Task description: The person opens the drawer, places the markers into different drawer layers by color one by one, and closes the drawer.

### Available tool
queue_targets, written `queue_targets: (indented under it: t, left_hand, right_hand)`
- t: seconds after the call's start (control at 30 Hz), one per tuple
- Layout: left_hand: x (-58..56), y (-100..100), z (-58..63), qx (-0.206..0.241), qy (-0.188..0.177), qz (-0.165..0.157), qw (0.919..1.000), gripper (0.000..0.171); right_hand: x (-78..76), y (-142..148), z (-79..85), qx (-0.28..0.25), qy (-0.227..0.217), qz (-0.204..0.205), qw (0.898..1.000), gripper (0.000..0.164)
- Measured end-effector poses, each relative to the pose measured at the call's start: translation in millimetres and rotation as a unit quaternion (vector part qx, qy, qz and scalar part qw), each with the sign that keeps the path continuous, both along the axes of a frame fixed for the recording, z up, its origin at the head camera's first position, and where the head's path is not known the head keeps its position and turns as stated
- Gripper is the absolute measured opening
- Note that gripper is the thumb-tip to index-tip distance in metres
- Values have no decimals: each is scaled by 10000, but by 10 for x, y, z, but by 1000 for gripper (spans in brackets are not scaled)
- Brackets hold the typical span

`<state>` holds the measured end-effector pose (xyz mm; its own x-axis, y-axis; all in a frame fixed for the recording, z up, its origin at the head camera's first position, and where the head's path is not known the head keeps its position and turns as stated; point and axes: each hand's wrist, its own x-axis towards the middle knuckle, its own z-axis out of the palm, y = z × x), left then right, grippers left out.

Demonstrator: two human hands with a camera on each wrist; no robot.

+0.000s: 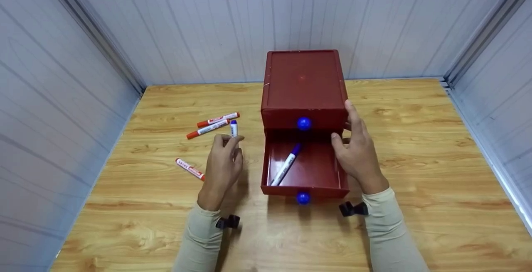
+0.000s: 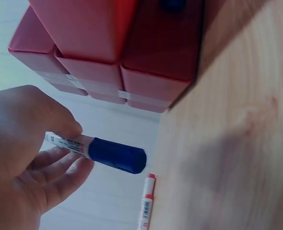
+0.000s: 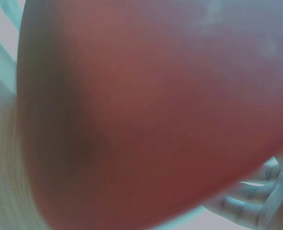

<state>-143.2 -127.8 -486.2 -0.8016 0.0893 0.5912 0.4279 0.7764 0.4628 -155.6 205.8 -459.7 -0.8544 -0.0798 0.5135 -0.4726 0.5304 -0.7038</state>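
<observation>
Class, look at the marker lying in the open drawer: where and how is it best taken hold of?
Probably mid-barrel, coming from above and pinching across its width. The marker is slim and lies diagonally, its white end near the front-left corner of the open drawer; the walls hinder a side approach, but the front part is uncovered above.

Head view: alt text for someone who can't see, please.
A left hand holds a blue-ended marker beside an open red drawer containing another marker; the right hand is at the drawer's right side. Three red-ended markers lie on the table.
</observation>
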Motion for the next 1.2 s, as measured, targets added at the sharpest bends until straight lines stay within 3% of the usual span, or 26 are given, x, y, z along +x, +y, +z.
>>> queue_targets:
  t: [0.37, 0.83, 1.03, 1.2]
  left_hand:
    - [99, 95, 224, 983, 249, -149, 9947, 33]
    - [153, 195, 423, 590, 940, -399, 9930, 30]
    - [200, 250, 499, 695, 1282, -668, 9871, 26]
    - [236, 311, 532, 872, 1314, -939, 9830, 24]
  right_hand:
    - [-2, 2, -17, -46, 89, 5, 9999, 82]
    - [-7, 10, -23, -45, 136, 35, 9999, 81]
    - [-5, 10, -17, -45, 74, 11, 10000, 82]
    - [-5, 4, -10, -61, 53, -8, 10000, 82]
